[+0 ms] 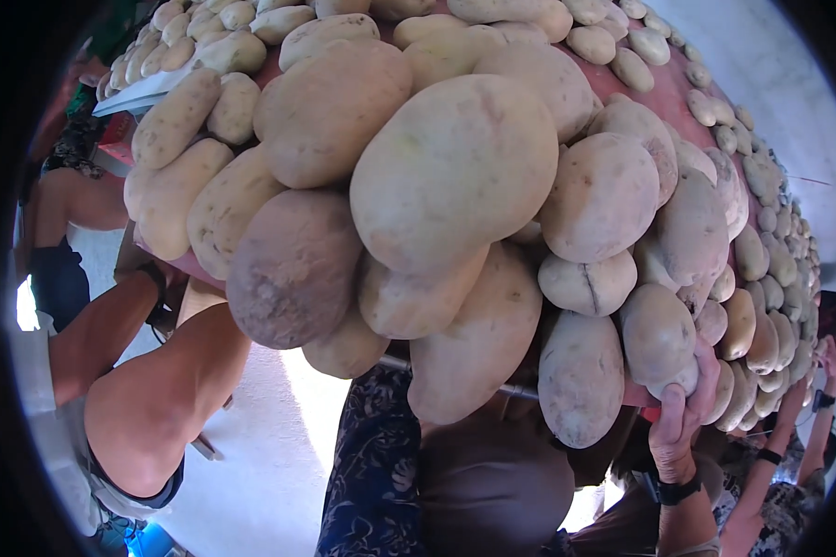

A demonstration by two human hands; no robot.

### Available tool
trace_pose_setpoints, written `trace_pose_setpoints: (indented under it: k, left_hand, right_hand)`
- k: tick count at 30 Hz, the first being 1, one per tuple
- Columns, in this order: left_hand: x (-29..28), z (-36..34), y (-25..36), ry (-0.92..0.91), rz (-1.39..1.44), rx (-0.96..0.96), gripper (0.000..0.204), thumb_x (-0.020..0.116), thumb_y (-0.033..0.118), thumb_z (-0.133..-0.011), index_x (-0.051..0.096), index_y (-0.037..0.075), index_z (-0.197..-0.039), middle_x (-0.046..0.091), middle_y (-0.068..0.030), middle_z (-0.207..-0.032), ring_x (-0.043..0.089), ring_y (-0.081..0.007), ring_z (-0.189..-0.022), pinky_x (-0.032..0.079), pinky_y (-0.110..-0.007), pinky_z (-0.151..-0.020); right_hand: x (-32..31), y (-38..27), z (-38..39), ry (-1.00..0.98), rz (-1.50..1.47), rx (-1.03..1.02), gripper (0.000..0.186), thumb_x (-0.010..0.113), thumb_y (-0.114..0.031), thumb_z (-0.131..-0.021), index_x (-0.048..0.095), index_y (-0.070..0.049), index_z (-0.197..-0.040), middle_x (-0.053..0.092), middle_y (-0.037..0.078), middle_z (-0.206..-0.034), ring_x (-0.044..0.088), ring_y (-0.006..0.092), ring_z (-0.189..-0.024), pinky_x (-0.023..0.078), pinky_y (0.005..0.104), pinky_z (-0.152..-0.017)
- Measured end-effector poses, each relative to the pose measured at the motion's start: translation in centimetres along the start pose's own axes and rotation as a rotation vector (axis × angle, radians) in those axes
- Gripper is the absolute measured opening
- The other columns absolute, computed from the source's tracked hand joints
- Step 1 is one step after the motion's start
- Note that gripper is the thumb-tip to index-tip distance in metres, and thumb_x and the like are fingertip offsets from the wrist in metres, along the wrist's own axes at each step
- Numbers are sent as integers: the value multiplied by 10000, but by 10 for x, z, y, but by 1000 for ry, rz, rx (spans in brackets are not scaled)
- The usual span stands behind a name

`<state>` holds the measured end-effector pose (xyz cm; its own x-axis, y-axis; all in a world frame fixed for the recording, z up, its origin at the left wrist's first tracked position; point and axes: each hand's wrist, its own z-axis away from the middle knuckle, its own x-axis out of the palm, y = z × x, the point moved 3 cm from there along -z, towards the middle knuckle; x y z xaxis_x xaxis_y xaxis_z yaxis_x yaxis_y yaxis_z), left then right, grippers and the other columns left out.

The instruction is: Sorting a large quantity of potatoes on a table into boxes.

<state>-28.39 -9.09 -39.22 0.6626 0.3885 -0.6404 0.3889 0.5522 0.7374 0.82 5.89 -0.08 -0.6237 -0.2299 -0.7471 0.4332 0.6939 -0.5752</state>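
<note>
My right hand (pixel 680 413) reaches up from the lower right, a dark watch on its wrist, its fingers closed on a pale potato (pixel 657 334) at the pile's front edge. Close above and left of it are several more potatoes, including a large pale one (pixel 450 167), a darker, rough-skinned one (pixel 288 269) and a small one with a dark crack (pixel 587 278). Their undersides and much of the reddish surface (pixel 622 88) beneath them are hidden. My left hand is not in view.
Other people's bare legs (pixel 163 408) are at the left and their arms (pixel 766 469) at the far right. Many smaller potatoes (pixel 776 260) cover the surface's far and right parts. A metal bar (pixel 515 390) shows beneath the front potatoes, above patterned dark fabric (pixel 362 464) and pale floor (pixel 255 478).
</note>
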Motion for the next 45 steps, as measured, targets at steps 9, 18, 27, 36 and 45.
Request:
trace_pose_setpoints:
  k: [9,18,27,36,45]
  left_hand:
    - [11,28,-18,-51,145,-74,329,695,184,-772,649,62,-1074,647,-179,-1086,635,-344,-996,530,-457,-806]
    - [11,42,-17,-101,266,-89,328,700,199,-777,656,62,-1073,663,-186,-1082,643,-345,-1002,528,-452,-815]
    - [-26,57,16,-189,284,-34,329,706,215,-783,664,62,-1072,679,-192,-1078,651,-345,-1008,525,-448,-824]
    - [-160,172,106,-82,285,-50,376,740,254,-797,679,-6,-1062,730,-124,-937,681,-188,-865,529,-322,-785]
    - [-313,244,201,256,736,-20,347,674,149,-829,617,7,-1140,648,-69,-935,612,-148,-698,516,-264,-599]
  right_hand:
    - [1,4,2,16,-82,67,619,570,-417,-928,467,29,-1344,572,185,-1185,570,269,-1040,458,389,-919]
    - [0,-5,-4,6,-37,-48,566,621,-350,-902,508,41,-1295,578,173,-1152,589,264,-1006,479,374,-886]
    - [-2,-13,-18,-12,-120,-135,478,703,-177,-860,532,-12,-1275,606,191,-1082,628,335,-961,507,385,-827]
    - [-15,-17,-15,55,-102,-111,468,681,-275,-889,518,-107,-1295,602,150,-1048,645,348,-959,543,412,-794]
    - [-18,-15,-3,-60,-75,-82,580,700,-271,-853,453,-122,-1357,534,144,-1165,592,357,-1061,535,450,-844]
